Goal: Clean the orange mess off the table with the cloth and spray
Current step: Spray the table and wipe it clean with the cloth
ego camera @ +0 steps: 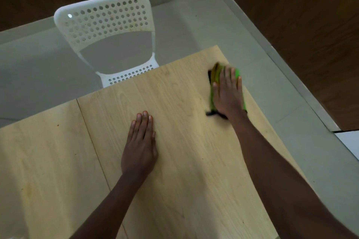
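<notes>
A green cloth (215, 72) with a dark edge lies flat on the light wooden table (174, 180) near its far right corner. My right hand (228, 93) presses on the cloth with straight fingers and covers most of it. The cloth's far end looks stained yellowish-orange. My left hand (140, 141) rests flat on the bare table top, to the left of the cloth and nearer to me. A small orange speck (57, 125) sits on the table at the far left. No spray bottle is in view.
A white perforated plastic chair (104, 23) stands at the table's far edge, its seat tucked partly under. A seam (93, 145) runs across the table top to the left of my left hand. Grey floor surrounds the table, with dark wood wall panels beyond.
</notes>
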